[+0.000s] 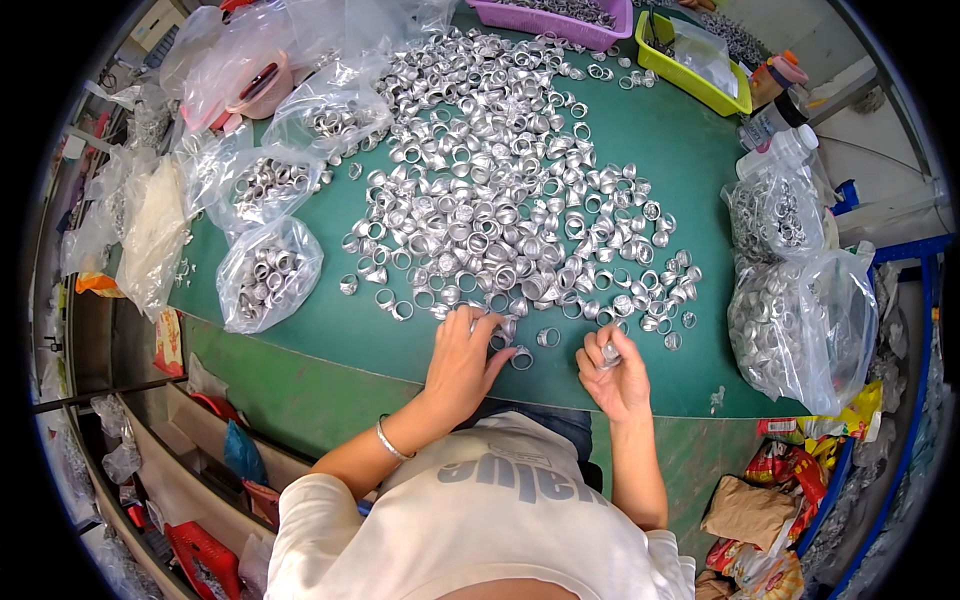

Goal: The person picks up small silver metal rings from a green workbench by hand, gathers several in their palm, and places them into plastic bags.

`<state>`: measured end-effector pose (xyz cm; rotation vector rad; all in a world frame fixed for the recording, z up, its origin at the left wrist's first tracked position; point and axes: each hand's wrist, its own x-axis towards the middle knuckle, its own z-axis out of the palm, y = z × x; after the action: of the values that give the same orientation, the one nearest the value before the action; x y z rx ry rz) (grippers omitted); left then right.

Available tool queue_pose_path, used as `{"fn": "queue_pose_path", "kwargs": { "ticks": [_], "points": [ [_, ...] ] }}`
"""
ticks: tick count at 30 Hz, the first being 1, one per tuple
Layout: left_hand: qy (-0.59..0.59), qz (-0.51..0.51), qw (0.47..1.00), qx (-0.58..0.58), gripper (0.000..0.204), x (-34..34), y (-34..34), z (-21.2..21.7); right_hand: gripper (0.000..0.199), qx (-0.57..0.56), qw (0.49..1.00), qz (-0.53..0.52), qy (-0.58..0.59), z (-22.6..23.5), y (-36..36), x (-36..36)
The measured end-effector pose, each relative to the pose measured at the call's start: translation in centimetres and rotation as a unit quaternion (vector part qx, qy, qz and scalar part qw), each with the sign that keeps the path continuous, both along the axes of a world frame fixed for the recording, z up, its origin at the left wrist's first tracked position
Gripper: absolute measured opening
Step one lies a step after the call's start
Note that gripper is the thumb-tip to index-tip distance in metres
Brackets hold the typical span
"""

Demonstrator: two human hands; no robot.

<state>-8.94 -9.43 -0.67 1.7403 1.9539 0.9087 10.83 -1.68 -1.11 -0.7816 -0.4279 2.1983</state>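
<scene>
A large heap of silver-coloured rings [470,190] spreads over the green table [690,170] in front of me. At its near edge my left hand [460,362] lies palm down, thumb and index finger apart, touching the closest rings. A loose ring [521,358] rests just beside the left thumb. To the right, my right hand [618,380] is raised near the table edge and pinches a single silver ring [610,354] between thumb and fingers. Another ring [548,337] lies between my two hands.
Clear bags of rings stand left [270,275] and right [800,325]. Along the back are a purple basket [560,22], a yellow-green tray [690,75] and a pink bowl [262,88]. Bottles [785,150] line the right edge. Shelving [170,440] flanks me on the left.
</scene>
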Motion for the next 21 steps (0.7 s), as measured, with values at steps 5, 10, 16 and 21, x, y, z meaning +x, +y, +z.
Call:
{"fn": "queue_pose_path", "kwargs": {
  "ticks": [5, 10, 16, 21],
  "points": [
    [0.063, 0.007, 0.998, -0.019, 0.033, 0.1, -0.8, -0.2, 0.008, 0.281, 0.889, 0.099, -0.347, 0.8, -1.1, -1.1],
    [0.089, -0.009, 0.996, -0.011, 0.033, 0.1, -0.8, -0.9, 0.025, 0.574, 0.583, 0.066, -0.572, -0.2, -3.5, -4.6],
    [-0.333, 0.03, 0.942, -0.011, 0.028, -0.8, -1.9, -0.9, 0.01, 0.378, 0.835, 0.074, -0.393, -2.0, -2.8, -2.6],
    [-0.84, -0.018, 0.525, -0.137, 0.022, -2.8, -3.0, -0.5, 0.036, 0.139, 0.986, 0.069, -0.056, -0.7, -1.7, -2.1]
  ]
}}
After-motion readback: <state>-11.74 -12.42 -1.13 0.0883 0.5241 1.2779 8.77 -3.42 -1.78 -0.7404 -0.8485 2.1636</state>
